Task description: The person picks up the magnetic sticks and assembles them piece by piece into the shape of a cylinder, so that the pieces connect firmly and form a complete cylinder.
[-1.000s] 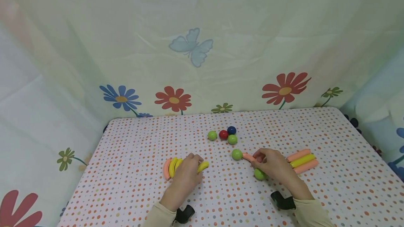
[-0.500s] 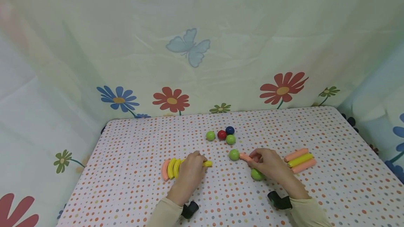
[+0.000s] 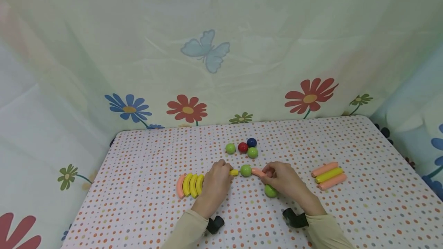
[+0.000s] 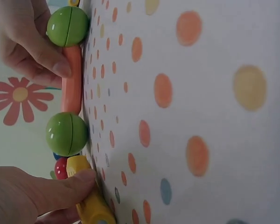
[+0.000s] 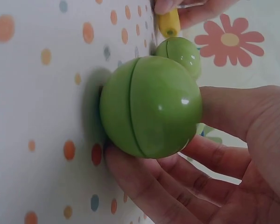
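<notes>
My left hand pinches a short yellow curved rod, its thumb across the top. The rod's free end points right, close to a shiny green ball. On the other side of that ball, a pink rod runs to a second green ball. My right hand grips this pink rod between thumb and fingers. In the right wrist view the nearer green ball hides most of the rod, and the thumb and fingers reach around behind it.
Left of my left hand lie a pink curved rod and several yellow curved rods. Farther back sit green balls, a red ball and a blue ball. Straight pink and yellow rods lie at the right on the dotted table.
My left hand has moved right with the yellow rod, away from the row of curved rods. My right hand has brought the pink rod and its two green balls left, narrowing the gap.
</notes>
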